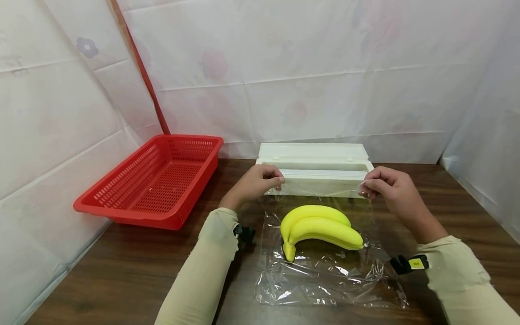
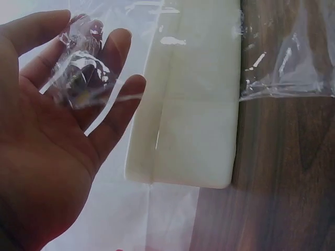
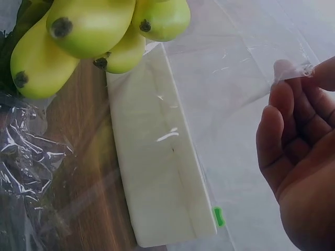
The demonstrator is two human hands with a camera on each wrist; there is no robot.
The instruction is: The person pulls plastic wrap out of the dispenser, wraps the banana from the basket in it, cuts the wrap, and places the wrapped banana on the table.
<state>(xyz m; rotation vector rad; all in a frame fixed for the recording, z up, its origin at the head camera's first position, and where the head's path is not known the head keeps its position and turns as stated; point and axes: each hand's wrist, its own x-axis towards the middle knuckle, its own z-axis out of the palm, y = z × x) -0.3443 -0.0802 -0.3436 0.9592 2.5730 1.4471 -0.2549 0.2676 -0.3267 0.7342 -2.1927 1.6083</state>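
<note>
A bunch of yellow bananas (image 1: 321, 228) lies on a sheet of clear plastic wrap (image 1: 308, 289) spread over the table; several banana tips (image 3: 91, 26) show in the right wrist view. Behind it stands a white wrap dispenser box (image 1: 317, 187) with its lid raised and a pale roll inside. My left hand (image 1: 260, 182) holds the wrap's far left corner between thumb and fingers, in front of the box's left end. Crumpled film (image 2: 84, 73) shows among its fingers in the left wrist view. At the far right corner, my right hand (image 1: 392, 192) pinches the wrap between thumb and forefinger.
A red plastic basket (image 1: 188, 207) sits on the left of the dark wooden table (image 1: 134, 271). White patterned sheeting (image 1: 304, 90) hangs behind the table and along both sides. A green tab (image 3: 219, 216) shows beside the box in the right wrist view.
</note>
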